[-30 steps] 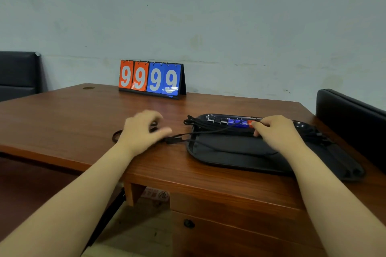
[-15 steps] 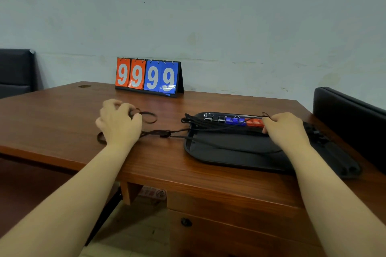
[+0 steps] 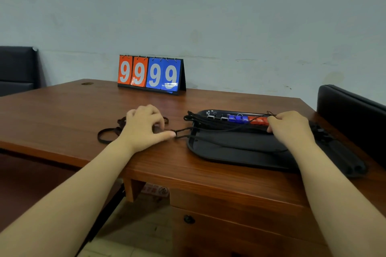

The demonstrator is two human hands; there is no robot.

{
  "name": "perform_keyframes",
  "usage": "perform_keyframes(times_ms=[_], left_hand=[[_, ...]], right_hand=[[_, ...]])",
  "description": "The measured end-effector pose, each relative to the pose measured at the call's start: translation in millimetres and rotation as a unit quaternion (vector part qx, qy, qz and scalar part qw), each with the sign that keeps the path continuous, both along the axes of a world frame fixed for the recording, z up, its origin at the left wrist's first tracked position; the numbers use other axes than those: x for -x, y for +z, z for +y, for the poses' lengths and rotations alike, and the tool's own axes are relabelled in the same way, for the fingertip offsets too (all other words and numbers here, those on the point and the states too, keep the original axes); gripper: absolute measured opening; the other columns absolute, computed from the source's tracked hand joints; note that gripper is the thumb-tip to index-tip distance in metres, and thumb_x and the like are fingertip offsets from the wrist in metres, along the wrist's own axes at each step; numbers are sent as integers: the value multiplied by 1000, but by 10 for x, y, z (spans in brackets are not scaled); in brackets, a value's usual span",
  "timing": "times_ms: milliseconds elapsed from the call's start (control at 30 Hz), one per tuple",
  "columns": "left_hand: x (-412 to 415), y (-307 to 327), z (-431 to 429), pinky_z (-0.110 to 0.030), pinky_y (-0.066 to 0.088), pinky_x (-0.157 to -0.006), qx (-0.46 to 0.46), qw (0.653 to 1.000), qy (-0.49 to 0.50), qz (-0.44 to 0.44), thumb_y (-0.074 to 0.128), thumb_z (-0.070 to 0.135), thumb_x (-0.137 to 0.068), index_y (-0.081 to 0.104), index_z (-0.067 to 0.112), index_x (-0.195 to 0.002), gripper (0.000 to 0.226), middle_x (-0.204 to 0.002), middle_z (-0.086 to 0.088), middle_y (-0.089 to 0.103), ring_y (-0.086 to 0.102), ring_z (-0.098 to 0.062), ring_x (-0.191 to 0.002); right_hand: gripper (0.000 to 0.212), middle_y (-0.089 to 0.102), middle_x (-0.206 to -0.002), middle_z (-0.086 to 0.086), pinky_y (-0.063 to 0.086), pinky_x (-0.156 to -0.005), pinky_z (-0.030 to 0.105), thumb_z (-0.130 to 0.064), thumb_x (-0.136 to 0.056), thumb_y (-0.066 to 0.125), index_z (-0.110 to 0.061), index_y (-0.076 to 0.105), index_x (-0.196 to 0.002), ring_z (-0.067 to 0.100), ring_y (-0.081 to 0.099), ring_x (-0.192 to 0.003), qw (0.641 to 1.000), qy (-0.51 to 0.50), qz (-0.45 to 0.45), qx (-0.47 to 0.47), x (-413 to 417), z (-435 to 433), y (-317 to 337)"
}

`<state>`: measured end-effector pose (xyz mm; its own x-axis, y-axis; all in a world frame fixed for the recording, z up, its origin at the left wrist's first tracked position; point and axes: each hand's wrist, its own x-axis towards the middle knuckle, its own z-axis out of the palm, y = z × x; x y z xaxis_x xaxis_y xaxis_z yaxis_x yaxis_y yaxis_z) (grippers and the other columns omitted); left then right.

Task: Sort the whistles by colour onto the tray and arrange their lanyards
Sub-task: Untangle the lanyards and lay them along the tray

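A black tray (image 3: 225, 153) lies on the wooden table (image 3: 62, 108) at the right. Along its far edge sit whistles in a row: black-and-silver ones (image 3: 218, 117), blue ones (image 3: 237, 118), then red ones (image 3: 258, 120). Black lanyards (image 3: 211, 124) trail from them leftward off the tray onto the table, ending in loops (image 3: 106, 135). My left hand (image 3: 144, 127) rests on the table left of the tray, fingers curled over the lanyard cords. My right hand (image 3: 290, 127) sits on the tray's right part, gripping the red whistles' end with a cord at its knuckles.
A flip scoreboard (image 3: 150, 74) showing 9 9 9 9 stands at the table's back. Dark chairs stand at the far left (image 3: 17, 69) and the right (image 3: 351, 115). A rolled dark object (image 3: 342, 156) lies along the tray's right side. A drawer (image 3: 189, 219) is below the table edge.
My left hand slid left along the lanyards, then came back right towards the tray, drawing the cords along the table. My right hand shifted right, uncovering the red whistles.
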<state>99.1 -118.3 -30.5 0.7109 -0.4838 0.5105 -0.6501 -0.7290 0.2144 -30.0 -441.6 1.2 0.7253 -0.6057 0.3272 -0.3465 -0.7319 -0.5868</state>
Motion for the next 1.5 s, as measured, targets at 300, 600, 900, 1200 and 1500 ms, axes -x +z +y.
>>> perform_keyframes(times_ms=[300, 600, 900, 1200, 1500], left_hand=[[-77, 68, 25, -34, 42, -70, 370, 909, 118, 149, 37, 28, -100, 54, 12, -82, 30, -76, -5, 53, 51, -20, -74], [-82, 22, -81, -44, 36, -93, 74, 964, 255, -35, 59, 33, -84, 53, 14, -109, 31, -111, -7, 51, 50, -25, -103], [330, 34, -378, -28, 40, -79, -25, 987, -89, 129, 46, 45, -94, 64, 19, -91, 32, -87, 9, 58, 54, -7, -82], [321, 221, -279, -30, 44, -58, 272, 900, -46, 338, 46, 26, -98, 55, 15, -87, 18, -68, -2, 60, 54, -16, -56], [172, 306, -487, -19, 33, -46, 560, 679, -33, 473, 49, 23, -94, 53, 15, -96, 9, -80, -1, 60, 50, -10, -57]], right_hand=[[32, 62, -70, 5, 35, -52, 25, -18, -90, 48, -4, 73, -76, 18, 52, -61, 997, -2, 72, -7, -22, -29, -4], [31, 69, -91, 19, 40, -56, 24, -26, -89, 55, 0, 72, -89, 20, 50, -62, 997, -2, 75, -7, -63, -62, -54], [26, 57, -76, 12, 39, -60, 28, -27, -88, 56, -3, 62, -82, 22, 49, -65, 998, 10, 64, 4, 13, 6, -25], [20, 47, -64, 5, 36, -53, 28, -16, -94, 45, -4, 61, -93, 13, 36, -54, 952, 101, -24, -287, 207, -82, 249], [24, 68, -98, 6, 54, -86, 37, -15, -99, 45, -10, 66, -111, 19, 66, -89, 983, 81, -63, -150, 524, -777, 125]])
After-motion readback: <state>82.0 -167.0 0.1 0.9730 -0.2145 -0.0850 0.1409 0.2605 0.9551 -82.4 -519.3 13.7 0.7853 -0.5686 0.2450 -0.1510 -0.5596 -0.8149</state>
